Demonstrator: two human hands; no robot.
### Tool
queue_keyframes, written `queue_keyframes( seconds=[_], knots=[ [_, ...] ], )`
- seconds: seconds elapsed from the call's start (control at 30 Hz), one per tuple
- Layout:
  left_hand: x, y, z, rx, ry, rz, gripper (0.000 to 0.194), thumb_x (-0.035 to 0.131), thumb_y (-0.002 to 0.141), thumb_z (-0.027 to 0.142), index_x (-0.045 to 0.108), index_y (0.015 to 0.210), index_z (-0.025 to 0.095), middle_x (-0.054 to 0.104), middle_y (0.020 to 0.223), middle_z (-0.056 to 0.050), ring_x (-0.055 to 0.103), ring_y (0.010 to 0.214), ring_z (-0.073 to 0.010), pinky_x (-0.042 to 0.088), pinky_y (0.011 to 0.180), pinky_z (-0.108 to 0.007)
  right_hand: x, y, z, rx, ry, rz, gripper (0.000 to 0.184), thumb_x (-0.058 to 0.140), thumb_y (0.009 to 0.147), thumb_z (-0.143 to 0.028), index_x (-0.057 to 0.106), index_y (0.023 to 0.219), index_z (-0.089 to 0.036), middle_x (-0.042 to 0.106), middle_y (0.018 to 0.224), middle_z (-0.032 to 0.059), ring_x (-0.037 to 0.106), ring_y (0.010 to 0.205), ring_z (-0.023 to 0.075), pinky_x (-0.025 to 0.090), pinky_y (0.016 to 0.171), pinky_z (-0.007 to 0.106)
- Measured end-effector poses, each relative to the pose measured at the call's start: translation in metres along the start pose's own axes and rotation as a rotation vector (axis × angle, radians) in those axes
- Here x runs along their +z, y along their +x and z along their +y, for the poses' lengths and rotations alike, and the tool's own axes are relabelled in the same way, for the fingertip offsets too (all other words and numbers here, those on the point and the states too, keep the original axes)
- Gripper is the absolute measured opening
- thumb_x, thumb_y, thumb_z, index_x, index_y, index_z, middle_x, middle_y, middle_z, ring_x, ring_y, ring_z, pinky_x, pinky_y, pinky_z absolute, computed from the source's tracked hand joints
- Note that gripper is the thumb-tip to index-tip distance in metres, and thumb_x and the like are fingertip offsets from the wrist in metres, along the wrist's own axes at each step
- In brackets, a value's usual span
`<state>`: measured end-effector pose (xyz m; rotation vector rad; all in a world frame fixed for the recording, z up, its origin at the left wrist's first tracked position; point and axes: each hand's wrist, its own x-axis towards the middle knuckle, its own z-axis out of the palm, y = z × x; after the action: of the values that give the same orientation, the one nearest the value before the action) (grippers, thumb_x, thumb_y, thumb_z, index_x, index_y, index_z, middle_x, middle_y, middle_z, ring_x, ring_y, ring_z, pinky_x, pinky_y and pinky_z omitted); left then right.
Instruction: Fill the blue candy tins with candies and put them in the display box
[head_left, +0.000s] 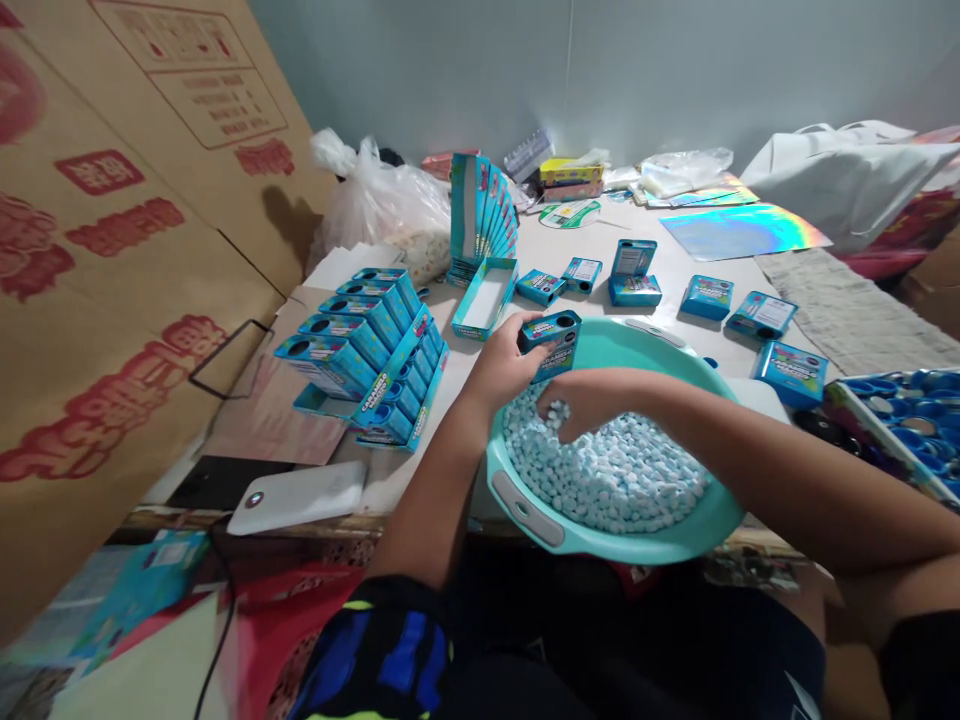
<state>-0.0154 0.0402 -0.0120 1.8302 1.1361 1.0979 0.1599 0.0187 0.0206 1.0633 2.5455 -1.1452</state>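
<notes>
My left hand (504,362) grips a small blue candy box (556,352) at the far left rim of a turquoise basin (611,548). The box stands upright, with a dark round spot on its top. Down in the basin, my right hand (592,400) is closed, its fingers curled around some of the pale blue and white candies (622,480). Those candies fill the basin's bottom. Its fingertips are partly buried, just below the box. Behind the box lies an open blue display tray (486,300).
Filled display trays of boxes (390,370) stand at left beside a cardboard carton (112,250) and white phone-like device (300,497). Several loose boxes (707,297) lie behind the basin. Folded blue trays (484,215) fan upward. A box of blue caps (907,420) sits right.
</notes>
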Motion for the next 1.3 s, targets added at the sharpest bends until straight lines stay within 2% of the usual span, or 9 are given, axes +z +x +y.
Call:
queue_keyframes(
  seconds=[0.13, 0.27, 0.37, 0.47, 0.57, 0.73, 0.87, 1.07, 1.3],
  knots=[
    [-0.004, -0.002, 0.008, -0.005, 0.153, -0.064, 0.045, 0.070, 0.090, 0.024, 0.063, 0.134, 0.018, 0.071, 0.134, -0.014, 0.068, 0.125, -0.0311, 0.052, 0.111, -0.046, -0.027, -0.019, 0.016, -0.044, 0.315, 0.159, 0.029, 0.081, 0.073, -0.036, 0.069, 0.095, -0.021, 0.069, 0.073, -0.0021, 0.063, 0.055, 0.0127, 0.047, 0.053, 0.027],
    [-0.006, -0.006, 0.017, 0.058, 0.188, -0.204, 0.048, 0.068, 0.095, 0.030, 0.057, 0.140, 0.015, 0.068, 0.140, -0.016, 0.065, 0.130, -0.0315, 0.050, 0.112, -0.042, -0.036, -0.024, 0.026, -0.188, 0.691, 0.578, 0.034, 0.084, 0.069, -0.043, 0.059, 0.082, -0.023, 0.057, 0.061, -0.0049, 0.051, 0.048, 0.0100, 0.031, 0.042, 0.025],
    [-0.006, -0.009, 0.022, 0.083, 0.169, -0.316, 0.046, 0.068, 0.097, 0.038, 0.059, 0.137, 0.017, 0.070, 0.137, -0.014, 0.067, 0.127, -0.0309, 0.051, 0.110, -0.041, -0.034, -0.016, 0.028, -0.253, 0.867, 0.906, 0.038, 0.082, 0.067, -0.042, 0.051, 0.082, -0.026, 0.053, 0.066, -0.0057, 0.047, 0.050, 0.0088, 0.025, 0.042, 0.026],
    [-0.004, -0.012, 0.023, 0.111, 0.112, -0.382, 0.041, 0.068, 0.097, 0.033, 0.060, 0.134, 0.018, 0.073, 0.132, -0.013, 0.070, 0.122, -0.0293, 0.054, 0.106, -0.041, -0.029, -0.005, 0.027, -0.246, 0.924, 1.059, 0.039, 0.077, 0.069, -0.044, 0.045, 0.084, -0.027, 0.053, 0.074, -0.0042, 0.048, 0.056, 0.0101, 0.027, 0.045, 0.027],
    [-0.004, -0.013, 0.019, 0.160, 0.046, -0.417, 0.042, 0.067, 0.097, 0.031, 0.060, 0.136, 0.019, 0.072, 0.135, -0.014, 0.071, 0.120, -0.0296, 0.056, 0.104, -0.044, -0.024, 0.002, 0.026, -0.220, 0.914, 1.058, 0.040, 0.073, 0.071, -0.048, 0.041, 0.083, -0.027, 0.054, 0.081, -0.0024, 0.051, 0.063, 0.0118, 0.036, 0.051, 0.029],
    [-0.004, -0.012, 0.014, 0.181, 0.154, -0.374, 0.045, 0.069, 0.095, 0.031, 0.061, 0.137, 0.018, 0.072, 0.134, -0.015, 0.069, 0.123, -0.0330, 0.055, 0.107, -0.047, -0.020, 0.004, 0.026, -0.186, 0.812, 0.968, 0.035, 0.069, 0.071, -0.047, 0.043, 0.083, -0.027, 0.055, 0.083, -0.0006, 0.058, 0.072, 0.0166, 0.050, 0.067, 0.035],
    [-0.003, -0.012, 0.018, 0.151, 0.136, -0.359, 0.047, 0.067, 0.096, 0.030, 0.060, 0.140, 0.016, 0.070, 0.136, -0.015, 0.068, 0.126, -0.0331, 0.054, 0.108, -0.047, -0.021, 0.000, 0.024, -0.189, 0.813, 0.973, 0.027, 0.064, 0.070, -0.041, 0.045, 0.084, -0.028, 0.054, 0.079, -0.0008, 0.059, 0.073, 0.0188, 0.052, 0.074, 0.039],
    [-0.003, -0.012, 0.026, 0.140, 0.092, -0.317, 0.042, 0.068, 0.095, 0.025, 0.062, 0.136, 0.018, 0.073, 0.135, -0.012, 0.068, 0.126, -0.0311, 0.054, 0.109, -0.044, -0.022, -0.003, 0.020, -0.195, 0.880, 0.966, 0.027, 0.062, 0.073, -0.044, 0.047, 0.087, -0.027, 0.057, 0.081, 0.0001, 0.061, 0.075, 0.0188, 0.053, 0.079, 0.039],
    [-0.002, -0.012, 0.014, 0.131, -0.023, -0.270, 0.051, 0.074, 0.094, 0.033, 0.057, 0.140, 0.020, 0.072, 0.133, -0.013, 0.071, 0.120, -0.0298, 0.057, 0.103, -0.043, -0.021, -0.004, 0.019, -0.231, 0.948, 0.986, 0.029, 0.061, 0.076, -0.048, 0.045, 0.089, -0.028, 0.059, 0.085, 0.0009, 0.063, 0.079, 0.0195, 0.056, 0.082, 0.040]
  ],
)
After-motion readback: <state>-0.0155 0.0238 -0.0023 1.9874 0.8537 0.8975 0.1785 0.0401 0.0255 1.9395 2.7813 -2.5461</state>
